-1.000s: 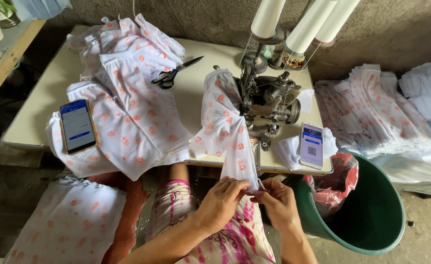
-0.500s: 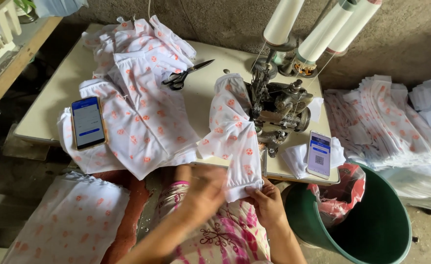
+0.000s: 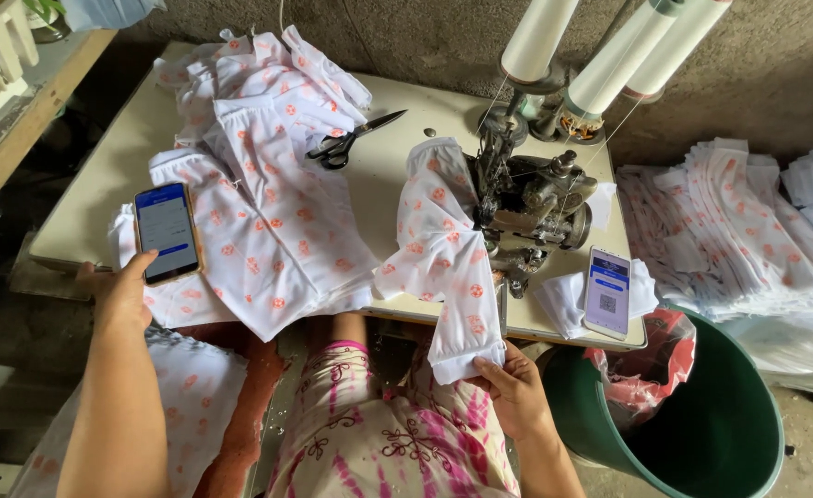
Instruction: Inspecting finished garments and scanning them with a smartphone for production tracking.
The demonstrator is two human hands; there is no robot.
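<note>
l hand [image 3: 122, 293] touching phone [image 3: 166, 231], loose, not gripping. r hand [image 3: 515, 387] pinching garment [image 3: 443, 258] hem at sewing machine [image 3: 531, 207]; sewn stack [image 3: 268, 203] partly done.

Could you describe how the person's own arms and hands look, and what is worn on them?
Both arms are bare to the top of the picture: no sleeves show. The left hand and the right hand wear no gloves. I can see no ring, watch or bracelet on either. The nails look short and unpainted, though they are small in the picture.
</note>
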